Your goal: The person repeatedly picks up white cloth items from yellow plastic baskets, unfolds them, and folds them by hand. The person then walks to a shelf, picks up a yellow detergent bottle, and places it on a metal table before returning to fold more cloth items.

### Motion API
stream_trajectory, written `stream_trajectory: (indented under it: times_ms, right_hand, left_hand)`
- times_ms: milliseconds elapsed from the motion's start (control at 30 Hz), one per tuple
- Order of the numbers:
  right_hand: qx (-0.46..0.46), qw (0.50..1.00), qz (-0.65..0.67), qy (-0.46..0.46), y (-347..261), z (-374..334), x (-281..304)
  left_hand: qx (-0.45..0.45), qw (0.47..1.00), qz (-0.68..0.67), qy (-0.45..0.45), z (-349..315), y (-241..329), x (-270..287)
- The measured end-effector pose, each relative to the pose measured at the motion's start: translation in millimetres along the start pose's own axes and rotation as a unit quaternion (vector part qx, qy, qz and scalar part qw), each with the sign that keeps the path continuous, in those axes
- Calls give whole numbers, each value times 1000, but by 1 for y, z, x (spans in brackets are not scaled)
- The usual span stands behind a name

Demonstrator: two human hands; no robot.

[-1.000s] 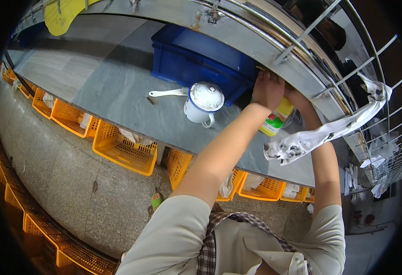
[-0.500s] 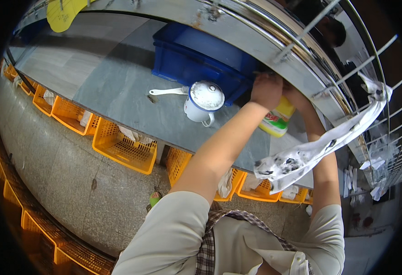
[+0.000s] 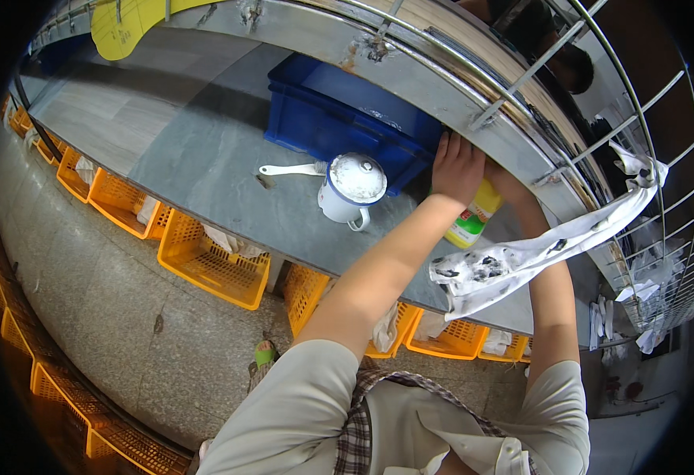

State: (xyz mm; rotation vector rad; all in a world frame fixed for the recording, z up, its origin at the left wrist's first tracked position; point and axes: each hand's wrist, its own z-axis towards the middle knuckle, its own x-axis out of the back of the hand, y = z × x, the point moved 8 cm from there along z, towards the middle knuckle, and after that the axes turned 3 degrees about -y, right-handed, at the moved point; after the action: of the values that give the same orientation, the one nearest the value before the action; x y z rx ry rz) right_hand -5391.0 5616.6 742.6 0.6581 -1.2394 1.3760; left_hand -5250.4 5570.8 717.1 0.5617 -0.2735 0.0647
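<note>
Both hands reach beneath a metal beam, close together, at the right-hand end of a blue crate. The left hand has its fingers extended toward the crate's corner; the right hand lies just beside it, partly hidden (whether either grips anything cannot be told). A yellow bottle with a green-and-white label stands tilted in view just below the 2 hands, between the forearms; contact with the fingers is unclear. In front of the crate, 1 white mug with a blue rim and a pale lid rests on the grey tabletop; a white handle projects to its left. A stained white cloth hangs from a wire rack across the right forearm in this view. Farther out, orange baskets line the table's underside, above a speckled floor.
</note>
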Motion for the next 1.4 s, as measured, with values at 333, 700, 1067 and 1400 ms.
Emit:
stream_trajectory:
  times_ms: [333,700,1067,1400]
  right_hand:
    - [-27,1000,3,-13,12,6,-1]
    - [-97,981,-164,-22,10,-11,-9]
    - [-18,999,32,-6,22,7,-9]
    - [-103,970,197,-103,24,1,-22]
  left_hand:
    - [-52,998,2,30,18,11,11]
    - [-27,999,46,-11,-6,8,10]
    - [-72,996,15,47,12,7,12]
    - [-35,998,9,55,2,4,9]
